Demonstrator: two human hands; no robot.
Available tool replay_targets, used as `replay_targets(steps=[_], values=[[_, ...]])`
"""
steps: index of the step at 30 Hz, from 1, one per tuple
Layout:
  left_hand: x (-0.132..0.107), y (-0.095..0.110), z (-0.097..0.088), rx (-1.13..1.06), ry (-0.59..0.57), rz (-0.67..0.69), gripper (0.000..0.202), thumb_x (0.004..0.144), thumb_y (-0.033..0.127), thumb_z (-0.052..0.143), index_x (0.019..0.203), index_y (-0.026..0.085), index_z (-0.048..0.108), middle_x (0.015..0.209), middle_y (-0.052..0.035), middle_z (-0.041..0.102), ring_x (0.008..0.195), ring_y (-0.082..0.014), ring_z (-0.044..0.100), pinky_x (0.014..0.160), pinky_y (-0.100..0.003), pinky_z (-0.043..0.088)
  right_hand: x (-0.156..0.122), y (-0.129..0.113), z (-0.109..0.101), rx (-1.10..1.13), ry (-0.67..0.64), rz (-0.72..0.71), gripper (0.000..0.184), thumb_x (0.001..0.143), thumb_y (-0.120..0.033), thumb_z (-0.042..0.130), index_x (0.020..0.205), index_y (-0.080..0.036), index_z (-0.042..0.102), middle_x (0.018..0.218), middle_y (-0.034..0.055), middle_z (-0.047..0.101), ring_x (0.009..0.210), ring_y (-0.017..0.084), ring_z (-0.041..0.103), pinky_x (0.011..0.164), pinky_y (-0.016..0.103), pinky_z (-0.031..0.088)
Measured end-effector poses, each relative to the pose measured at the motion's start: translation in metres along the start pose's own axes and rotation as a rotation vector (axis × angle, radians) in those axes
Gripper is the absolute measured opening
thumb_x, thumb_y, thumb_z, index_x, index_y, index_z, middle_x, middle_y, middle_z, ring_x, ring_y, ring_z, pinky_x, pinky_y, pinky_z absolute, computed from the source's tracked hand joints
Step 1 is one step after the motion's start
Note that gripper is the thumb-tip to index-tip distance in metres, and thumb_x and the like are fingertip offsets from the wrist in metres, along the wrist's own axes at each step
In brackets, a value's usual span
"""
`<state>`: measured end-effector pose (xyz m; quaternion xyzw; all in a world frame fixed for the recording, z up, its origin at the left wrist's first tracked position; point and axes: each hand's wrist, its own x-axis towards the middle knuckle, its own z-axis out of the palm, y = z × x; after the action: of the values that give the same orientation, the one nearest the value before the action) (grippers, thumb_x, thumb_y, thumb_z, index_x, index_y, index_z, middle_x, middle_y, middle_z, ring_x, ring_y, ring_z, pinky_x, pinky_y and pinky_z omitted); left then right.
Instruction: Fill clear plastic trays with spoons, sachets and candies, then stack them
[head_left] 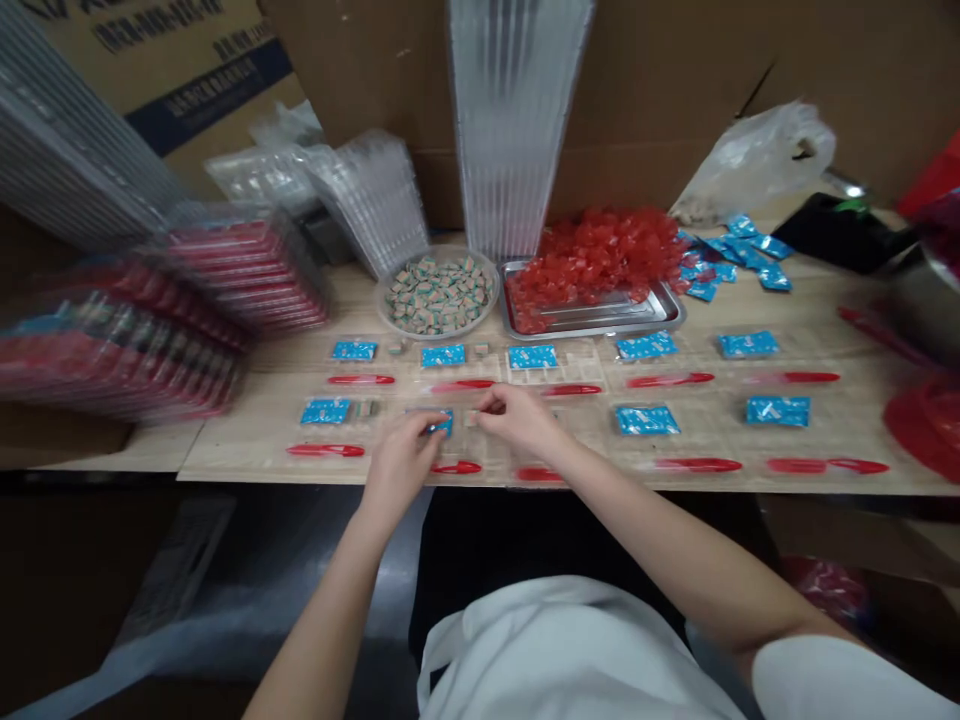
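Blue sachet [445,425], partly hidden under left hand [401,465], right hand [517,418] near

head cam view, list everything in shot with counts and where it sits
round clear plastic plate: one, clear, back centre of the table, heaped with small striped pieces
steel tray: one, silver, right of the plate, under a heap of red-wrapped pieces
blue foil sachets: about nine, in two rows, more loose at back right
red plastic spoons: about ten, red, alongside the sachet rows
stacked clear trays: many, red contents, left
ribbed clear plastic trays: a tall stack, clear, upright at back
white plastic bag: one, white, back right
left hand: holding a sachet, front of the table
right hand: just right of that sachet
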<state>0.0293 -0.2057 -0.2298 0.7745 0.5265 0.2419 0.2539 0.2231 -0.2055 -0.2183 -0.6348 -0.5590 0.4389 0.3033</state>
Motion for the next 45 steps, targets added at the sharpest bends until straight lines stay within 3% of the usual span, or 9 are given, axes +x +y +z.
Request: replay_targets(steps=[5,12,19,22,26,32,36,40,45], values=[[0.002,0.007,0.006,0.077,-0.023,0.088,0.020,0.081,0.017,0.054,0.098,0.021,0.063,0.098,-0.0052,0.067,0.095,-0.0218,0.059,0.088,-0.037,0.044,0.003,-0.005,0.016,-0.433,0.086,-0.120,0.008,0.075,-0.020,0.059,0.079,-0.018,0.065,0.078,0.0046,0.068,0.073,0.017,0.060,0.064,0.027,0.041],[0.006,0.004,0.009,0.075,-0.050,0.083,0.018,0.080,0.016,0.055,0.097,0.020,0.062,0.097,-0.0061,0.066,0.093,-0.0217,0.060,0.084,-0.036,0.046,-0.001,-0.003,0.020,-0.689,0.134,-0.270,0.011,0.078,-0.018,0.058,0.081,-0.016,0.068,0.086,0.0091,0.064,0.086,0.022,0.057,0.080,0.032,0.043],[0.007,0.001,0.009,0.042,-0.054,0.058,0.017,0.079,0.017,0.058,0.095,0.020,0.061,0.094,-0.0060,0.067,0.090,-0.0216,0.060,0.082,-0.036,0.046,-0.007,-0.010,0.019,-1.006,0.092,-0.382,0.016,0.083,-0.015,0.051,0.083,-0.014,0.067,0.093,0.0144,0.056,0.092,0.028,0.048,0.072,0.036,0.042],[0.007,0.001,0.009,0.045,-0.059,0.053,0.016,0.078,0.017,0.059,0.093,0.020,0.061,0.093,-0.0058,0.067,0.090,-0.0217,0.060,0.082,-0.036,0.047,-0.004,-0.009,0.019,-1.002,0.105,-0.386,0.018,0.084,-0.012,0.049,0.092,-0.015,0.065,0.096,0.0138,0.056,0.091,0.026,0.047,0.072,0.035,0.042],[0.007,0.002,0.005,0.047,-0.061,0.055,0.017,0.077,0.017,0.060,0.095,0.019,0.061,0.094,-0.0059,0.066,0.091,-0.0217,0.059,0.082,-0.035,0.046,0.000,-0.010,0.007,-0.902,0.016,-0.444,0.016,0.085,-0.015,0.051,0.082,-0.016,0.067,0.087,0.0112,0.059,0.091,0.025,0.050,0.078,0.034,0.042],[0.018,0.019,0.003,0.090,-0.048,0.098,0.014,0.083,0.021,0.055,0.095,0.021,0.063,0.096,-0.0054,0.065,0.094,-0.0212,0.058,0.086,-0.035,0.044,-0.004,-0.002,-0.039,-0.595,0.201,-0.391,0.014,0.082,-0.020,0.055,0.086,-0.020,0.068,0.085,0.0056,0.062,0.084,0.020,0.056,0.077,0.031,0.043],[0.025,0.030,0.008,0.139,-0.112,0.134,0.010,0.082,0.017,0.055,0.084,0.021,0.065,0.090,-0.0044,0.064,0.090,-0.0209,0.058,0.084,-0.034,0.044,-0.004,0.015,-0.063,-0.517,0.198,-0.317,0.013,0.079,-0.020,0.055,0.084,-0.021,0.068,0.081,0.0045,0.063,0.078,0.018,0.058,0.070,0.029,0.045],[0.031,0.025,-0.003,0.023,-0.003,0.126,0.010,0.082,0.019,0.055,0.086,0.022,0.064,0.088,-0.0033,0.065,0.086,-0.0190,0.059,0.079,-0.032,0.045,0.031,0.010,-0.070,-0.524,0.161,-0.331,0.014,0.079,-0.020,0.054,0.084,-0.021,0.068,0.082,0.0035,0.066,0.079,0.017,0.060,0.072,0.028,0.045],[0.074,-0.003,-0.033,-0.077,0.284,0.041,0.012,0.081,0.021,0.055,0.086,0.023,0.065,0.083,-0.0037,0.066,0.078,-0.0183,0.059,0.073,-0.030,0.045,0.136,-0.037,-0.049,-0.690,0.095,-0.422,0.015,0.081,-0.017,0.054,0.085,-0.018,0.068,0.090,0.0066,0.068,0.088,0.017,0.060,0.080,0.027,0.042]])
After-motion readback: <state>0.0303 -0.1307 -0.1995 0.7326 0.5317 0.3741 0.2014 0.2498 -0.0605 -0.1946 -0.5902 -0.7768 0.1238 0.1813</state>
